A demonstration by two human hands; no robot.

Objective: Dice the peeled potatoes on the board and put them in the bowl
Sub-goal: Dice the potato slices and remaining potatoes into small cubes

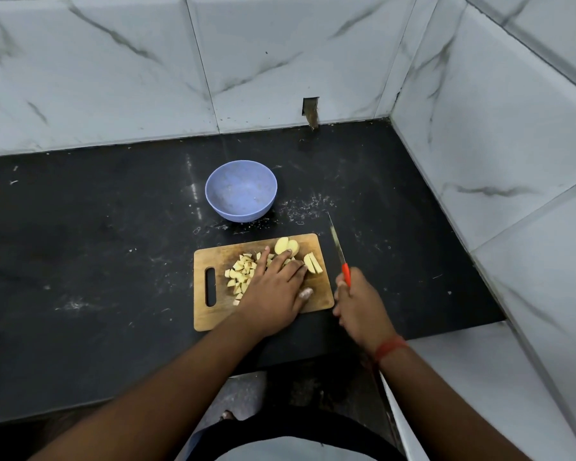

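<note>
Pale diced potato [240,276] heaped on the board [213,314], left hand [273,294] flat over it, fingers straight. Right hand [356,304] grips the knife [338,247]. Bowl [240,191] empty behind. Wet, slippery cubes — best scooped from underneath, I'd say.

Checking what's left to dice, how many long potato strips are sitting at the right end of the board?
2 strips show: the left strip lies just right of the left hand fingertips, and the right strip lies against it, nearer the cutting board edge. The hand may hide more.
</note>
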